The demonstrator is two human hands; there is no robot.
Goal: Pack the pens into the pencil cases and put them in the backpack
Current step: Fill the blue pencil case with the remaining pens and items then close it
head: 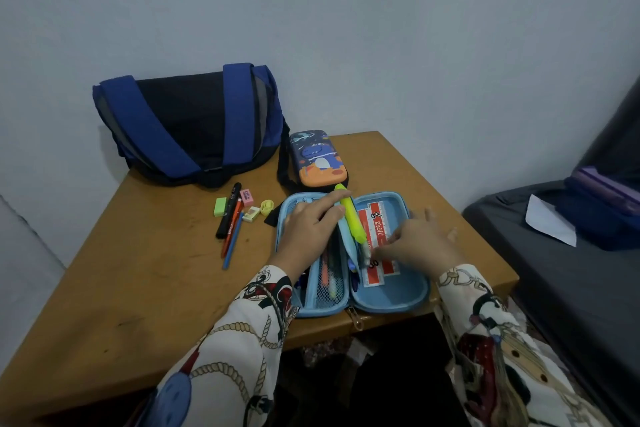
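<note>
A: Nearest the person, what lies on the table?

B: A light-blue hard-shell pencil case [391,298], zipped open and spread flat at the front edge of the tan wooden table [145,274], probably so both halves can be loaded. The left hand [308,229] lies over its left, mesh-pocketed half, fingers fairly straight and reaching to the middle divider, seemingly pressing it down; it grasps nothing I can make out.

A: And the other hand?

B: The right hand [415,239] hovers over the right half, fingertips bent towards a red-and-white flat ruler [377,236] lying there. Whether it pinches anything I cannot tell. A yellow-green highlighter pen [353,215] rests along the divider.

A: Further out?

B: Well left of the case, loose black, orange and blue pens [230,222] lie beside small green and pink erasers [220,207], not yet packed. Just behind the open case sits a closed dinosaur-print navy-and-orange pencil case [318,159], and behind that, against the wall, the blue-and-black fabric backpack [187,125], handy for later.
</note>
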